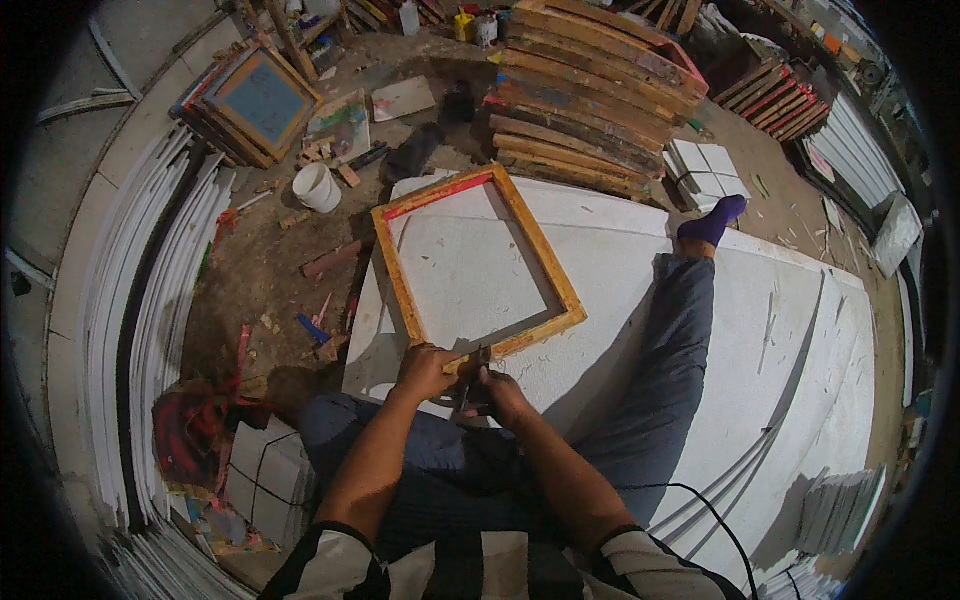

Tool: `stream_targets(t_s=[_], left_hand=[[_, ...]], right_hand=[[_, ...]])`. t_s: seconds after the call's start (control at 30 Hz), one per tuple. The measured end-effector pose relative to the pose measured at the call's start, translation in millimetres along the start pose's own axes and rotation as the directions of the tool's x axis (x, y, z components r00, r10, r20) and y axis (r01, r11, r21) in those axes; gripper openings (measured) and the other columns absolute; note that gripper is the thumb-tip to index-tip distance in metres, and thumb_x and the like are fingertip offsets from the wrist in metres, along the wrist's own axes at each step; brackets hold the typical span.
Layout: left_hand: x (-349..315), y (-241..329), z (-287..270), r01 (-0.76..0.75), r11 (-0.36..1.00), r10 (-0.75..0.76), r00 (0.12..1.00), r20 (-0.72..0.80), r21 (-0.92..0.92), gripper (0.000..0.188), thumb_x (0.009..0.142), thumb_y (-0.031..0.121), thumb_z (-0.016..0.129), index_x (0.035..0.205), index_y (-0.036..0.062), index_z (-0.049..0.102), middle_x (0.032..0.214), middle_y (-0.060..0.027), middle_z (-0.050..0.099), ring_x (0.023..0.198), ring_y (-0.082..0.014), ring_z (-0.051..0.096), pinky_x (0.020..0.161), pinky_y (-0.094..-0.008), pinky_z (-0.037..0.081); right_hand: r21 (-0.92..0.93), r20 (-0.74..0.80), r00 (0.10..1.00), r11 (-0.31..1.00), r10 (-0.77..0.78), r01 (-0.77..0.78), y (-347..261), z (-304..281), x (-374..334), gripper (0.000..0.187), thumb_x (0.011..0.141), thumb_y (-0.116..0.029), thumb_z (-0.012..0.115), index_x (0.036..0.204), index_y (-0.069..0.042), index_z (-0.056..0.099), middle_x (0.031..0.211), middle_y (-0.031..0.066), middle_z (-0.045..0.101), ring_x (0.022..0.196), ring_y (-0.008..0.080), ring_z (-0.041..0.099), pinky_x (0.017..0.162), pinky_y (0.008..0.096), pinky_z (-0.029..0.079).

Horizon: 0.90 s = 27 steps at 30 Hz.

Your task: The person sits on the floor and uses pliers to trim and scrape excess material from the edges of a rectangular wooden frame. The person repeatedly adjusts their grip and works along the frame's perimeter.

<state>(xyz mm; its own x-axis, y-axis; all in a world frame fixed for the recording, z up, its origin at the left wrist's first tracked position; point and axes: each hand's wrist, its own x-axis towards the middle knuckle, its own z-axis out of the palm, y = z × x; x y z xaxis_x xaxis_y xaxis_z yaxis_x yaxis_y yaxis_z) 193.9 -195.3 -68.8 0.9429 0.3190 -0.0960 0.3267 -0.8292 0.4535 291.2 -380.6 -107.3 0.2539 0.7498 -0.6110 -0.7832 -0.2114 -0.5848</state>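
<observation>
In the head view, the left hand (426, 371) grasps the near-left corner of a rectangular yellow-brown wooden frame (535, 331), red along one inner edge, above large flat white sheets (620, 265). The right hand (503, 397) grips a small dark tool (478, 362), kind unclear, at the frame's near bar.

You can read no text, label, brand, number or sign anywhere in this view — the yellow container (464, 27) and the white bottle (409, 18) near the top edge show too small for you to tell whether either carries print.
</observation>
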Motion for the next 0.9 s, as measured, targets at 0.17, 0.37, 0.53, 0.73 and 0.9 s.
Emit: stream_targets(t_s=[0.17, 0.37, 0.53, 0.73, 0.9], left_hand=[[-2.1, -4.0, 0.4, -0.025, 1.0, 0.025, 1.0, -0.003, -0.017, 0.052, 0.066, 0.031, 0.09, 0.114, 0.0136, 0.077, 0.099, -0.015, 0.075, 0.099, -0.0304, 0.07, 0.096, -0.0433, 0.048], [0.7, 0.5, -4.5, 0.008, 0.999, -0.006, 0.999, 0.039, -0.049, 0.053, 0.067, 0.037, 0.091, 0.112, 0.0124, 0.077, 0.098, -0.0133, 0.076, 0.1, -0.0297, 0.07, 0.097, -0.044, 0.047], [0.7, 3.8, -4.7, 0.003, 1.0, -0.003, 1.0, 0.017, -0.024, 0.052, 0.067, 0.037, 0.09, 0.111, 0.0117, 0.078, 0.096, -0.0131, 0.076, 0.096, -0.0309, 0.07, 0.095, -0.0441, 0.047], [-1.0, -2.2, 2.7, -0.039, 0.999, 0.04, 0.998, -0.048, 0.025, 0.042, 0.069, 0.03, 0.087, 0.105, 0.0106, 0.079, 0.094, -0.0132, 0.076, 0.092, -0.0313, 0.071, 0.095, -0.0441, 0.047], [0.5, 7.5, -9.0, -0.034, 0.997, 0.034, 0.999, 0.001, 0.073, 0.034, 0.073, 0.032, 0.084, 0.098, 0.0103, 0.079, 0.089, -0.0123, 0.075, 0.092, -0.0297, 0.071, 0.095, -0.0429, 0.046]], right_hand=[[-0.287, 0.037, 0.996, 0.956, 0.081, -0.067, -27.2, -17.8, -3.7, 0.06, 0.102, -0.052, 0.055, 0.127, 0.003, 0.056, 0.107, 0.017, 0.066, 0.1, 0.0306, 0.067, 0.084, 0.0504, 0.06], [-0.321, 0.11, 0.978, 0.937, 0.179, -0.136, -55.2, -34.2, 2.4, 0.066, 0.098, -0.056, 0.059, 0.127, 0.003, 0.055, 0.099, 0.0153, 0.065, 0.088, 0.0276, 0.068, 0.077, 0.0474, 0.061], [-0.201, 0.196, 0.97, 0.974, 0.143, -0.103, -40.7, -35.1, 6.8, 0.057, 0.102, -0.05, 0.056, 0.126, 0.001, 0.053, 0.09, 0.0135, 0.066, 0.075, 0.0257, 0.068, 0.067, 0.0431, 0.058], [-0.077, -0.034, 0.989, 0.986, 0.146, -0.148, -32.2, -1.5, 8.0, 0.048, 0.105, -0.049, 0.051, 0.115, -0.003, 0.058, 0.078, 0.0096, 0.065, 0.063, 0.0224, 0.062, 0.057, 0.038, 0.052], [0.061, 0.0, 0.994, 0.992, 0.112, -0.112, -57.6, 8.2, 3.1, 0.049, 0.104, -0.05, 0.051, 0.107, -0.002, 0.061, 0.077, 0.0102, 0.064, 0.06, 0.0203, 0.061, 0.054, 0.0366, 0.05]])
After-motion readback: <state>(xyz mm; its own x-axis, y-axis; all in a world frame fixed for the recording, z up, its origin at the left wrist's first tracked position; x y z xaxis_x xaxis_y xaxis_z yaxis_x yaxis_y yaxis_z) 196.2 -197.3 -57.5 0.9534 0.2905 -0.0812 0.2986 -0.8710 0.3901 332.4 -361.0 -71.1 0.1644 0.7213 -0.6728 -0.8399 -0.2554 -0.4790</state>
